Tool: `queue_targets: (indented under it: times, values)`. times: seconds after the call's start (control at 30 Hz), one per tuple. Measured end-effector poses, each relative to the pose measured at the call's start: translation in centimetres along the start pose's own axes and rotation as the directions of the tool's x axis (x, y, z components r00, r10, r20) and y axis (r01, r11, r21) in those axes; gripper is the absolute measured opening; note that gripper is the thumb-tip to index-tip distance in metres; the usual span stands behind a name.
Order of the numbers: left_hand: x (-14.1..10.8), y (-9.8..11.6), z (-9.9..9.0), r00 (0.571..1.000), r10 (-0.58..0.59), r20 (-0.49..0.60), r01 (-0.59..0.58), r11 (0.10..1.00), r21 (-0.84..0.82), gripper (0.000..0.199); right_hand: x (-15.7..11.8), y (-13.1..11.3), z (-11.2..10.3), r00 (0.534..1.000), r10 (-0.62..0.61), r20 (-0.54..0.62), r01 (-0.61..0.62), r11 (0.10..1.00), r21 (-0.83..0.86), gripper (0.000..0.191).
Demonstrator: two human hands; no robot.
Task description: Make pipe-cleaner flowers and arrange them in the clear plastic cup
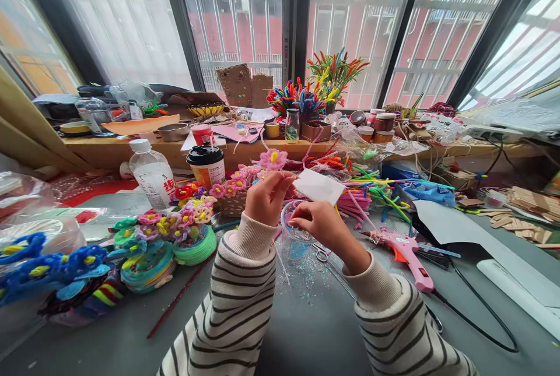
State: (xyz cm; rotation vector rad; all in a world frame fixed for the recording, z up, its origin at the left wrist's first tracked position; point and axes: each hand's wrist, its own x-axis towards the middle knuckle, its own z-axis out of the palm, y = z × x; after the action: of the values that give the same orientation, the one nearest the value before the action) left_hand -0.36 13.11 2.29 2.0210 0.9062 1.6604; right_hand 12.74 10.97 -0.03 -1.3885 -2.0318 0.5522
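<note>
My left hand (268, 200) is closed, pinching the stem of a pink pipe-cleaner flower (273, 159) with a yellow centre. The bloom stands just above my fingers. My right hand (318, 223) is bent over the mouth of a clear plastic cup (292, 249), its thumb and fingers pinched together. What they hold, if anything, is too small to make out. Blue and silvery bits show inside the cup. Between the hands a white piece of paper (321, 185) is tilted; which hand touches it, I cannot tell. Glitter (312, 280) lies scattered around the cup.
Scissors (322, 255) lie behind my right wrist. To the right rests a pink glue gun (409, 253) with a black cord. Pipe-cleaner flower baskets (192, 248), a water bottle (151, 173) and a paper cup (206, 167) stand left. Loose pipe cleaners (354, 201) lie beyond.
</note>
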Motion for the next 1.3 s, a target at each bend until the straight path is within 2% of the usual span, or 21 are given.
queue_targets:
  times: [0.1, 0.33, 0.57, 0.67, 0.83, 0.93, 1.13, 1.3]
  values:
    - [-0.05, 0.2, 0.04, 1.0, 0.022, -0.001, -0.021, 0.999, 0.038, 0.027, -0.06, -0.07, -0.02, 1.0, -0.01, -0.001, 0.01, 1.0, -0.005, 0.006]
    - [-0.02, -0.18, 0.16, 0.999, -0.011, 0.038, 0.009, 0.999, 0.053, 0.028, -0.1, -0.1, -0.04, 1.0, -0.012, -0.002, 0.012, 1.0, -0.013, 0.006]
    - [-0.18, -0.65, 0.45, 0.982, -0.154, 0.111, 0.166, 0.979, -0.115, 0.034, 0.0, -0.03, 0.05, 0.998, 0.013, 0.056, -0.014, 1.0, 0.024, 0.008]
    - [-0.25, -0.63, 0.58, 0.978, -0.18, 0.108, 0.193, 0.973, -0.124, 0.034, -0.04, -0.05, -0.03, 0.998, 0.011, 0.064, -0.014, 0.999, 0.04, 0.009]
    - [-0.33, -0.6, 0.72, 0.981, -0.167, 0.1, 0.179, 0.976, -0.123, 0.032, -0.03, -0.07, -0.17, 1.0, -0.022, 0.022, 0.022, 1.0, 0.003, 0.019]
    - [-0.34, -0.62, 0.73, 0.984, -0.146, 0.103, 0.157, 0.982, -0.103, 0.032, 0.07, -0.08, -0.11, 1.0, -0.007, 0.004, 0.007, 0.999, 0.037, 0.025]
    - [-0.36, -0.64, 0.77, 0.99, -0.115, 0.086, 0.122, 0.989, -0.084, 0.031, 0.16, 0.13, 0.12, 0.999, -0.016, -0.036, 0.021, 0.991, 0.129, 0.026]
    - [-0.23, -0.36, 0.66, 0.996, -0.055, 0.065, 0.055, 0.998, 0.008, 0.027, -0.03, -0.2, -0.09, 0.994, -0.072, -0.086, 0.08, 0.993, 0.091, 0.027]
